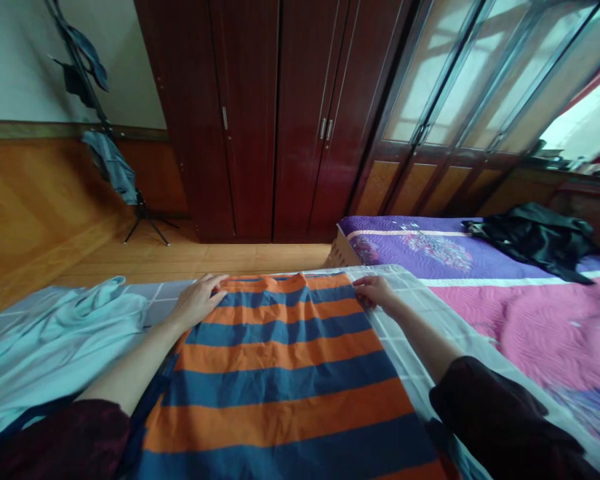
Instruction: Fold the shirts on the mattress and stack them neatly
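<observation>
A cloth garment with orange and dark blue stripes [280,360] lies spread over the table in front of me, its near end running out of the picture. My left hand [203,298] pinches its far left corner between thumb and fingers. At the far right corner, my right hand [373,291] grips the edge the same way. Soft creases run down from the far edge between the hands. Which kind of garment it is I cannot tell.
A pale mint cloth [65,327] lies heaped on the left of the grey checked table cover [405,313]. On the right is a bed with a purple and pink quilt [480,307] and a black jacket [540,237]. Behind stand a dark red wardrobe [300,120] and a coat stand [143,210].
</observation>
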Demonstrator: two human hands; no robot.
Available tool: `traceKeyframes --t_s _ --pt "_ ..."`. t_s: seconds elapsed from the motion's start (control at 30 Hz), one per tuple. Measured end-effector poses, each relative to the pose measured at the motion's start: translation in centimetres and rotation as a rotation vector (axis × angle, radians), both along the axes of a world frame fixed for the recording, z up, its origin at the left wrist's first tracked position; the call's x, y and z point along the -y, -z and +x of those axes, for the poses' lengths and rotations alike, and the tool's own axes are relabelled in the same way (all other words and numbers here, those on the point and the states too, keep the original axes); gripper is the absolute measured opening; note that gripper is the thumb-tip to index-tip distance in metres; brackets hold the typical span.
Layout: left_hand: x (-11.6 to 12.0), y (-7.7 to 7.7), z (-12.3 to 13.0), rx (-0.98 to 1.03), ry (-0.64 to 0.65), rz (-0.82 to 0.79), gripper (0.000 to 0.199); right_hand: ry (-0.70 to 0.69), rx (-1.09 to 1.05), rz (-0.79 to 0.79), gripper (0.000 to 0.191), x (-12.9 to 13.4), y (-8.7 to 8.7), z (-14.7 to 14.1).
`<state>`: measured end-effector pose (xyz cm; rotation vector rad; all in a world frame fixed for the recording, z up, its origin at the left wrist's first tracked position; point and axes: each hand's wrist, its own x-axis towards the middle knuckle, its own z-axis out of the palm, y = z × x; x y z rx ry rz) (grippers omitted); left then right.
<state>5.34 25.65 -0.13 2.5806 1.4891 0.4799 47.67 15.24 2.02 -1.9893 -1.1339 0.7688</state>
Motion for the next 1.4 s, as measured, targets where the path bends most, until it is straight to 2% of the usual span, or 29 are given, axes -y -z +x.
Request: traceKeyframes --t_s 0.17,0.23,0.37,0.47,0.53,0.67,0.77,0.9,1.0,1.13,1.4 --pt "-0.2 0.5 0.3 -0.050 0.002 0.042 0.050 -0.044 -0.020 0.079 0.025 -0.9 -0.1 -2.1" --pt "-0.2 0.5 0.4 -0.059 0.019 0.048 0.050 -0.020 0.008 0.118 0.027 -1.2 0.1 -2.4" --pt "-0.3 0.6 0.5 -0.062 -0.009 0.062 0.046 0.092 0.112 0.133 0.026 -1.4 0.6 -0.8" --pt "-0.5 0.7 0.5 -0.017 -0.042 0.058 0.036 0.081 0.170 0.088 0.023 -1.8 1.0 0.3" --pt "-0.9 0.8 0.5 0.096 -0.060 0.038 0.027 0.058 0.197 0.085 0.021 -2.2 1.3 0.1" --pt "-2.4 1.3 -0.1 0.375 -0.178 0.029 0.020 0.002 0.183 0.120 0.026 -2.4 1.9 -1.0" --pt "-3.4 1.5 -0.8 0.455 -0.306 0.033 0.023 -0.015 0.141 0.105 0.034 -1.9 2.0 -1.2" --pt "-3.8 1.5 -1.6 0.545 -0.433 0.041 0.023 -0.003 0.128 0.015 0.027 -2.0 1.9 -0.9" --pt "-3.7 1.3 -1.9 0.592 -0.506 0.056 0.022 -0.001 0.158 -0.040 0.028 -2.8 1.9 -1.0" --pt "-3.8 1.3 -2.1 0.617 -0.550 0.053 0.021 -0.013 0.224 -0.062 0.028 -3.5 1.8 -1.5" --pt "-4.4 1.9 -2.0 0.600 -0.574 0.034 0.023 -0.026 0.354 -0.055 0.032 -2.9 1.1 -2.0"
